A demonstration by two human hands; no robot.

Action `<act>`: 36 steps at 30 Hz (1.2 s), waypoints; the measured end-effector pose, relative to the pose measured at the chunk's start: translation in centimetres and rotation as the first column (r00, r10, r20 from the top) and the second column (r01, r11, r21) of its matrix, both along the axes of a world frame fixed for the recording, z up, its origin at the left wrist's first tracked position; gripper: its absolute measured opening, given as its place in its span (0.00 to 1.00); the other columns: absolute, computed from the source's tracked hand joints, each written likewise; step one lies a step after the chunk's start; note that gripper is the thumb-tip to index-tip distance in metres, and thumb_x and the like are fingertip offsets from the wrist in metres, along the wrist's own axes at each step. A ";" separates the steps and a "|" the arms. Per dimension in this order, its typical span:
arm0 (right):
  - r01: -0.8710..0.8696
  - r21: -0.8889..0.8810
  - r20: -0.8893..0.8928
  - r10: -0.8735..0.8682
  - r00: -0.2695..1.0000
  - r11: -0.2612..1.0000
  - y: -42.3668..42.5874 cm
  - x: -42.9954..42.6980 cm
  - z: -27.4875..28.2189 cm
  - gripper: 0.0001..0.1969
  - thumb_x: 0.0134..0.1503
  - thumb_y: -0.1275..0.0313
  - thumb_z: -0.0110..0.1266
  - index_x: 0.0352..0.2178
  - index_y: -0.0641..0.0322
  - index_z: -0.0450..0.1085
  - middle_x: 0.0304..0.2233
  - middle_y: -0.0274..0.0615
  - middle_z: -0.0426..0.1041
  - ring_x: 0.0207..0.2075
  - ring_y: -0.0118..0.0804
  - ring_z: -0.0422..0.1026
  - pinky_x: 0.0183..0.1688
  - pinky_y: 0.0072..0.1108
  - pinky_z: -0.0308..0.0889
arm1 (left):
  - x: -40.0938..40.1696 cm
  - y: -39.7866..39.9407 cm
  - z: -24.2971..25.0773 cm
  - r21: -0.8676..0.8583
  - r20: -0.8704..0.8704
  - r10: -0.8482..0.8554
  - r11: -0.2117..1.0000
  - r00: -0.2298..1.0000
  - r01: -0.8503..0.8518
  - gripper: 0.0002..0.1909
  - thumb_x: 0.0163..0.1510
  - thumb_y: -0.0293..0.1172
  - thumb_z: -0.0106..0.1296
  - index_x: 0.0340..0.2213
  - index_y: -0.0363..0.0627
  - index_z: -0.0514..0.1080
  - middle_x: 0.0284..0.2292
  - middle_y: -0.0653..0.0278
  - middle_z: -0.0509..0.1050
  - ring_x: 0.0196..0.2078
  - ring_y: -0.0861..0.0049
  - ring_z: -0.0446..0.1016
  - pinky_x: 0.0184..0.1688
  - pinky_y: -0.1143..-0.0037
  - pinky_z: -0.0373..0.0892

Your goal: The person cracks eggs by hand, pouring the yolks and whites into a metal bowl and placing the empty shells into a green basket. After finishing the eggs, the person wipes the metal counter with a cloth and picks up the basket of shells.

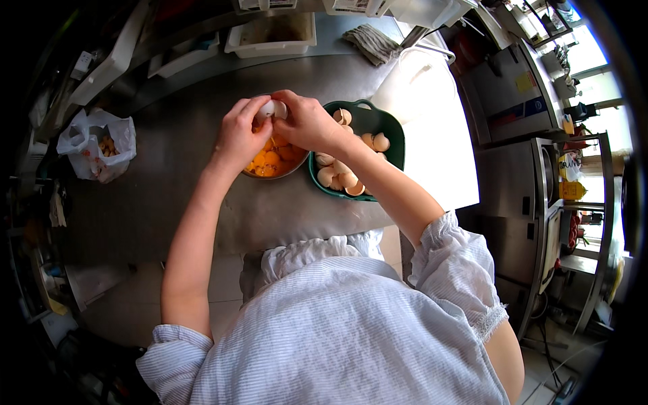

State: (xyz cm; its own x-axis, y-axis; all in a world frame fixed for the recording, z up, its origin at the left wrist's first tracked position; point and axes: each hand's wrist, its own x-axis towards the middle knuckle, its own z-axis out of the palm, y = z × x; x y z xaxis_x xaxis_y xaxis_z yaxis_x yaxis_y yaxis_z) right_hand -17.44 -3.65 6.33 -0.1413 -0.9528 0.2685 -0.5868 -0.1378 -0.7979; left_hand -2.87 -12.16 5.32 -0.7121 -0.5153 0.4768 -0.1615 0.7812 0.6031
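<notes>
Both my hands hold a cracked eggshell [272,110] above a round metal bowl [276,176]. My left hand [241,129] grips the shell from the left, and my right hand [309,124] grips it from the right. A strand of egg hangs beneath the shell. Several raw egg yolks [272,157] lie in the bowl, partly hidden by my hands. Just right of the bowl stands a green plastic basin [400,147] with several empty eggshells [348,179] in it; my right forearm passes over it.
On the steel table [167,202] a white plastic bag [119,162] with small brown pieces stands at the left. White plastic trays [273,49] and a folded grey cloth [372,44] lie at the back. A white bucket [412,83] stands behind the basin, by a brightly lit surface.
</notes>
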 end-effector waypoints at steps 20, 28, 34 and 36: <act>-0.168 -0.220 -0.635 -0.011 0.772 0.961 -0.1 -1.4 0.2 0.22 0.45 0.74 0.50 0.45 0.63 0.61 0.36 0.43 0.70 0.38 0.43 0.70 0.40 0.27 0.66 | 1.6 -0.8 1.7 0.063 0.066 0.008 0.998 0.998 -0.012 0.19 0.44 0.16 0.48 0.42 0.39 0.68 0.36 0.60 0.70 0.33 0.76 0.72 0.34 0.79 0.70; 0.093 0.082 -0.574 -0.030 0.818 0.992 5.3 -5.9 -0.1 0.20 0.44 0.73 0.51 0.42 0.62 0.64 0.40 0.45 0.68 0.43 0.43 0.66 0.45 0.29 0.63 | 1.8 1.7 0.1 -0.109 0.079 0.082 0.991 0.994 -0.073 0.20 0.42 0.18 0.50 0.41 0.40 0.68 0.36 0.56 0.69 0.36 0.64 0.71 0.38 0.72 0.69; 0.380 0.374 -0.631 -0.068 0.773 0.846 11.3 -11.0 -2.3 0.16 0.45 0.74 0.51 0.38 0.62 0.68 0.39 0.45 0.69 0.42 0.45 0.67 0.43 0.28 0.64 | -4.0 11.0 -3.6 0.022 0.188 -0.163 0.987 0.968 0.162 0.20 0.44 0.25 0.52 0.43 0.43 0.67 0.36 0.56 0.68 0.40 0.61 0.68 0.42 0.69 0.67; 0.419 0.428 -0.602 -0.094 0.793 0.801 9.5 -11.5 -3.7 0.14 0.44 0.74 0.50 0.36 0.61 0.70 0.36 0.46 0.71 0.40 0.45 0.69 0.41 0.29 0.65 | -5.0 12.9 -5.2 0.008 0.309 -0.174 0.984 0.935 0.180 0.24 0.46 0.27 0.52 0.48 0.44 0.64 0.41 0.53 0.65 0.43 0.59 0.67 0.43 0.68 0.66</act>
